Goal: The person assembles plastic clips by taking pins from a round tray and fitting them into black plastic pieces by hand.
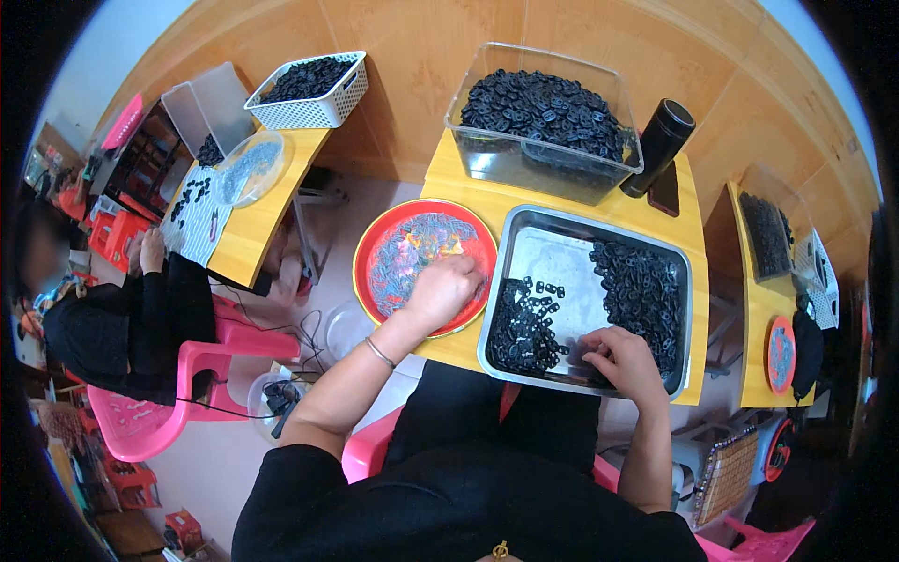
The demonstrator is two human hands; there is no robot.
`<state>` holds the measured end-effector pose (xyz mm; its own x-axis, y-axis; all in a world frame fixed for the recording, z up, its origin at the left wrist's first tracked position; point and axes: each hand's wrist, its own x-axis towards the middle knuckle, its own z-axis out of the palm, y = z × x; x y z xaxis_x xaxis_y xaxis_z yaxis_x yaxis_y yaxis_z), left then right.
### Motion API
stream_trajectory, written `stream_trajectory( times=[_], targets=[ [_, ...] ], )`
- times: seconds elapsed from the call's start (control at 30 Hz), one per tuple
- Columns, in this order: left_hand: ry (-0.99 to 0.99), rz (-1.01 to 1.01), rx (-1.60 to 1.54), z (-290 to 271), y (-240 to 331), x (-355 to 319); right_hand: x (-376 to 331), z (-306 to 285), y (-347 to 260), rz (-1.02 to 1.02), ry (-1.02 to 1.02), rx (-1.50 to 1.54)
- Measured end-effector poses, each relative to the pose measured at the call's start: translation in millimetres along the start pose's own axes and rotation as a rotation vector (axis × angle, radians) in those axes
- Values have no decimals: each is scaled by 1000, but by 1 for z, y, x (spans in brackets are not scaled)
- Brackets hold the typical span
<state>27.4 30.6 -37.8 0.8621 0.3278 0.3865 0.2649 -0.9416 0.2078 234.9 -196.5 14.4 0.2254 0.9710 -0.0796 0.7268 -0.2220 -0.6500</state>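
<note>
My left hand (442,288), fingers drawn together, is over the right side of a red round tray (367,245) with a gold rim. Many thin grey metal pins (398,272) lie in that tray; what the fingertips hold is too small to tell. Just to the right is a rectangular metal tray (559,245). Small black plastic pieces with holes form one heap (641,290) on its right and another heap (523,328) on its left. My right hand (623,363) is over the front of the metal tray between the heaps, fingers curled and closed; what they hold is hidden.
Behind the trays stands a clear plastic bin (534,169) full of black pieces, beside a black flask (660,145) and a phone (664,190). At left a person (131,314) works at another yellow table (248,239). A further table (757,347) stands at right.
</note>
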Motion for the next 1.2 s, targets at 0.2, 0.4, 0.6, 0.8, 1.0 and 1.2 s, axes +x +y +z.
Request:
stream_trajectory(
  times=[0.2,0.4,0.6,0.8,1.0,1.2],
  targets=[
    [3,-4,-13,-3,1,3,0,0,1,-1,14,-15],
    [12,-36,-118,-4,-6,3,-1,1,0,-7,12,9],
    [-51,-130,-137,-10,-8,4,0,1,-1,10,18,1],
    [-65,22,-93,-5,-11,4,-1,2,0,-7,30,12],
    [-27,13,-140,-2,-14,4,-3,2,1,14,18,6],
    [22,-184,-203,-12,-14,6,-3,4,2,0,30,-9]
  ],
)
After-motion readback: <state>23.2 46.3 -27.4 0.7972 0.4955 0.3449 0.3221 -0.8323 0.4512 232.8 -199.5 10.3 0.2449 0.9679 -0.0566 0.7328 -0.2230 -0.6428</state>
